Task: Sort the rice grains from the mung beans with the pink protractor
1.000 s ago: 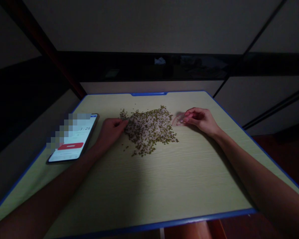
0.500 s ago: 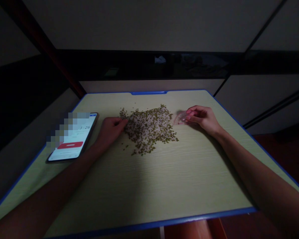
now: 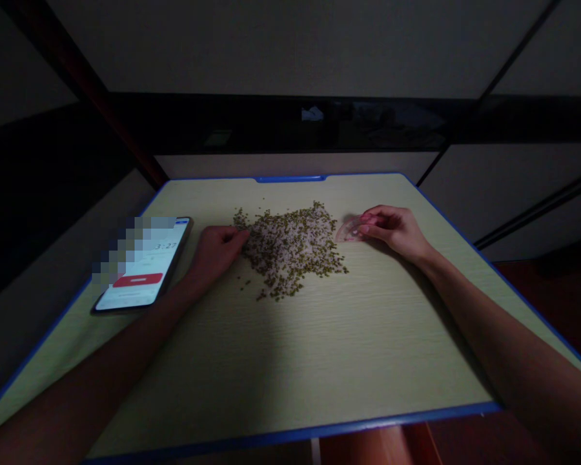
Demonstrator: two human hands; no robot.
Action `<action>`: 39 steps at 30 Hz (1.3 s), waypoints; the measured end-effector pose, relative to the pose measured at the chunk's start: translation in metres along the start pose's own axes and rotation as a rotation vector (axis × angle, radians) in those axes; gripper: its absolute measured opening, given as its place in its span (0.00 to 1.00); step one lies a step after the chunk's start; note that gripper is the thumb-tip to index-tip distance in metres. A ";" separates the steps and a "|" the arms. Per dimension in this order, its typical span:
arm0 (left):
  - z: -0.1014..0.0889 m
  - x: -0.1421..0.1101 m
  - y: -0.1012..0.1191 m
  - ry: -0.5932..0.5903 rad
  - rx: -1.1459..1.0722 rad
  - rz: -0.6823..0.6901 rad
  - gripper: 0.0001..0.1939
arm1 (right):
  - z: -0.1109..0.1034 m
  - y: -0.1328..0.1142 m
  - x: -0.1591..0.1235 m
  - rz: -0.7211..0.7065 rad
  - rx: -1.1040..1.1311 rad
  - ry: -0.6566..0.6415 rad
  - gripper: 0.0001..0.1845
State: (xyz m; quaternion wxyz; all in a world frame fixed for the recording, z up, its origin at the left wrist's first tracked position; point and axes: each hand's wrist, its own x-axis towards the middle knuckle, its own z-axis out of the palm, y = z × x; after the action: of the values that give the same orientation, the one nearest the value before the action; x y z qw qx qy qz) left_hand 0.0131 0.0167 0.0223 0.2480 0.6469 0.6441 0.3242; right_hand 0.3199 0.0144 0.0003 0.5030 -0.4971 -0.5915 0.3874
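Note:
A spread pile of green beans mixed with white grains like rice (image 3: 295, 248) lies in the middle of the table. My left hand (image 3: 217, 248) rests at the pile's left edge, its fingers curled together. Whatever is between those fingertips, if anything, is hidden. Just off the pile's right side, my right hand (image 3: 394, 232) pinches a clear protractor (image 3: 347, 230) between thumb and fingers. The protractor's curved edge faces the pile and nearly meets it.
On the left of the light wooden table (image 3: 319, 361) lies a lit phone (image 3: 145, 271) showing a timer, close to my left forearm. A blue rim (image 3: 368, 425) runs round the tabletop. Pale panels with a dark glossy band (image 3: 271, 126) stand behind it.
The phone's timer has gone up by one second. The view has shifted very slightly. Both hands and the pile look the same as before.

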 end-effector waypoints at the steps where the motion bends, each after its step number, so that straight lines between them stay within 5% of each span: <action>1: 0.000 0.000 0.000 -0.003 -0.001 -0.001 0.17 | 0.000 0.000 0.000 0.005 0.000 -0.011 0.11; 39: 0.001 0.001 -0.002 -0.006 -0.004 0.004 0.18 | 0.002 0.000 -0.002 -0.049 -0.083 -0.026 0.11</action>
State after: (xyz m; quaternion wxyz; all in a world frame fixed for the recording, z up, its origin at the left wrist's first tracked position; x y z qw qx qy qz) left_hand 0.0125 0.0173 0.0206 0.2506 0.6486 0.6415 0.3240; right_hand 0.3183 0.0124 -0.0008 0.4833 -0.4979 -0.6255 0.3567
